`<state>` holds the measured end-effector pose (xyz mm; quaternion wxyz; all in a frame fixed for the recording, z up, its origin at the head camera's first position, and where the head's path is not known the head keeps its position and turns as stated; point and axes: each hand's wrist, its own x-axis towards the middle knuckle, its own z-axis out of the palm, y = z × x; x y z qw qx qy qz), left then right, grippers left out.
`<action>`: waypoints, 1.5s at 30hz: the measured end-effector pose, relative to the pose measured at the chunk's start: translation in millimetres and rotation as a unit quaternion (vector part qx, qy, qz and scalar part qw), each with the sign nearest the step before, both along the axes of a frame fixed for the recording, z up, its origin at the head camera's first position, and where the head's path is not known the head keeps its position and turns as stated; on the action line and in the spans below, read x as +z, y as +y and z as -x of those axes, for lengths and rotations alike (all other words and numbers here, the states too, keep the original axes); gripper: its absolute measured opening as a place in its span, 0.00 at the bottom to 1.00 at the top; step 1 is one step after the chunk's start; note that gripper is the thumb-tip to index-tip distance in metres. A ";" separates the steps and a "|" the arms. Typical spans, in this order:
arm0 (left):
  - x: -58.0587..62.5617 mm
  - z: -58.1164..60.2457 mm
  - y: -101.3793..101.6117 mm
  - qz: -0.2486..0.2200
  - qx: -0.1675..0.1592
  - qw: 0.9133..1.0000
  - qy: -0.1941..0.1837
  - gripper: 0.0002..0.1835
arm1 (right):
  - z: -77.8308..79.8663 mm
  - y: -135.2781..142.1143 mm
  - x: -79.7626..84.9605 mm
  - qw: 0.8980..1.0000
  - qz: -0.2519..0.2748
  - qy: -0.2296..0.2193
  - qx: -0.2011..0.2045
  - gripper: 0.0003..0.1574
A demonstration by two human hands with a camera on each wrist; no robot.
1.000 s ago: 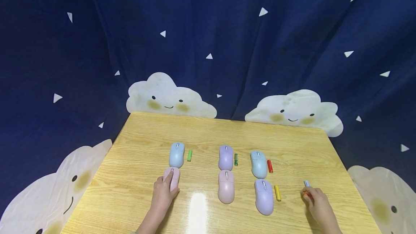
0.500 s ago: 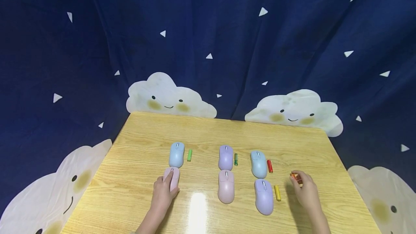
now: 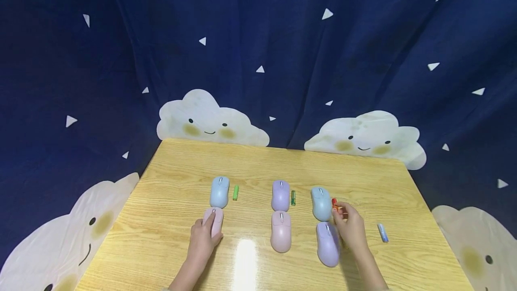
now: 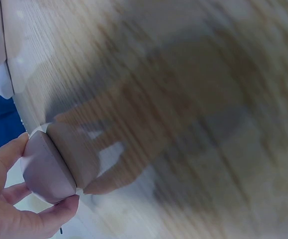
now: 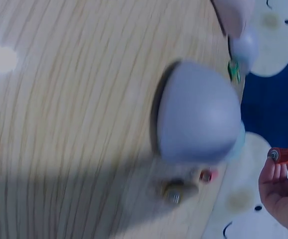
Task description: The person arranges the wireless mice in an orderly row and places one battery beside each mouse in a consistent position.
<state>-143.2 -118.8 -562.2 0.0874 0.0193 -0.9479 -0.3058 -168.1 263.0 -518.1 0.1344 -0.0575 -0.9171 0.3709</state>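
Note:
In the head view my left hand (image 3: 202, 238) grips a pink computer mouse (image 3: 217, 222) on the table at the left. Thumb and fingers lie along its sides in the left wrist view. My right hand (image 3: 351, 228) pinches an orange-red battery (image 5: 282, 155), whose flat end shows in the right wrist view. This hand hovers just right of a light blue mouse (image 3: 321, 205) and a purple mouse (image 3: 328, 244). A red battery (image 3: 334, 201) lies by the blue mouse, partly covered by the fingers. The hand hides a yellow battery (image 5: 175, 193) from the head camera.
At mid-table, a purple mouse (image 3: 280, 196) touches a pink mouse (image 3: 281, 231), with a dark green battery (image 3: 293, 198) alongside. Another light blue mouse (image 3: 220, 192) has a bright green battery (image 3: 236, 192) beside it. A blue battery (image 3: 383, 233) lies far right on the wooden table (image 3: 181, 160).
My right hand has lifted the orange-red battery from beside the blue battery and carried it leftward to the blue and purple mice. The left hand has stayed on the pink mouse.

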 end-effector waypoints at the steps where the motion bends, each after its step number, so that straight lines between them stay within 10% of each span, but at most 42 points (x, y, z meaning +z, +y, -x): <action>1: -0.2 0.1 0.1 0.000 0.000 1.000 0.001 0.35 | 1.0 -4.3 -0.6 1.000 0.006 -0.006 0.002 0.14; 19: 1.5 -0.3 -0.3 -0.003 0.001 1.000 -0.003 0.35 | 3.4 -58.4 -26.5 0.995 0.055 -0.070 0.039 0.13; 45: 0.6 -0.3 -0.8 0.002 -0.004 1.000 0.003 0.35 | -3.1 -87.5 -54.1 0.997 -0.027 -0.068 0.032 0.07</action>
